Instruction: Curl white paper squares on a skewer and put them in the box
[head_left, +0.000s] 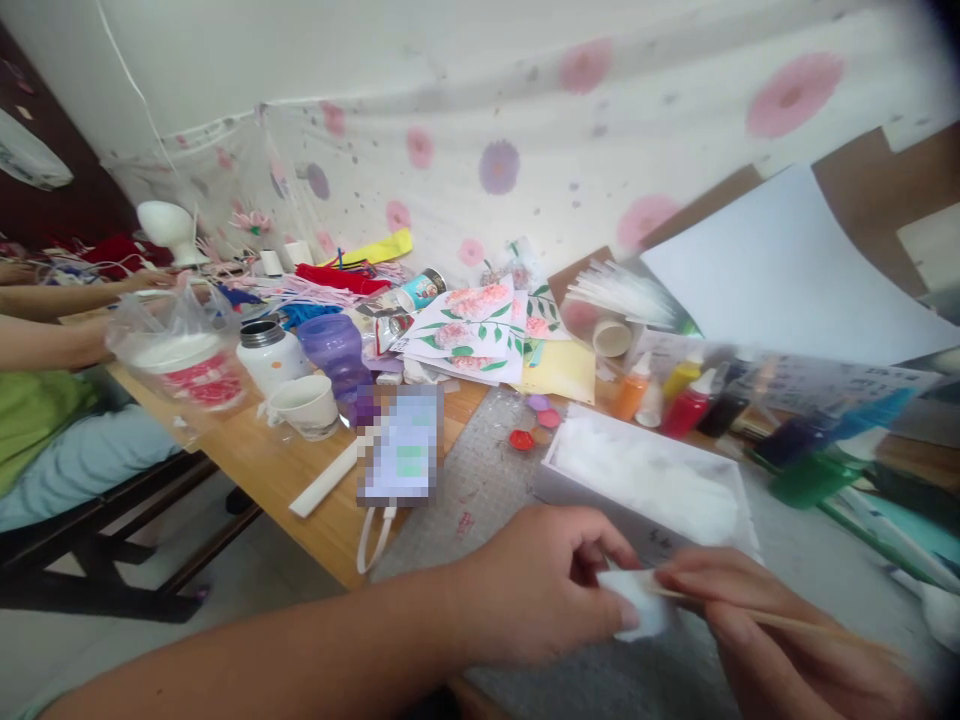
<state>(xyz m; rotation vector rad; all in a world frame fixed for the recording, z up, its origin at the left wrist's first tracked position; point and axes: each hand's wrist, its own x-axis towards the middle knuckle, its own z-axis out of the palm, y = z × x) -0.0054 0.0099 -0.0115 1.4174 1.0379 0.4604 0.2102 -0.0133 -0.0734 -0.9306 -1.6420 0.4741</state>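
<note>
- At the lower right of the frame, the right hand [795, 630] is the nearer to the right edge, its fingers pinched on a thin wooden stick [817, 629].
- The stick's long axis runs from the lower right, up and leftward, toward the lower middle; its far end overlaps a small white piece [639, 610], which lies just left of the right fingertips. Blur hides whether stick and piece truly touch.
- The white piece sits between the two hands, right of the lower middle, its flat face partly turned to the camera. The left hand [525, 590] has it clamped between thumb and fingers.
- The left forearm comes in from the lower left corner, slanting up to the right; the wrist is nearly straight, the back of the hand upward, the fingertips pointing right.
- Just above both hands in the frame stands a white box [589, 497] filled with fluffy white material [645, 465], its long side slanting down rightward.
- Beyond it, at the right middle, paint bottles [688, 405] stand in a loose row; flower pictures [469, 335] lie near the centre.
</note>
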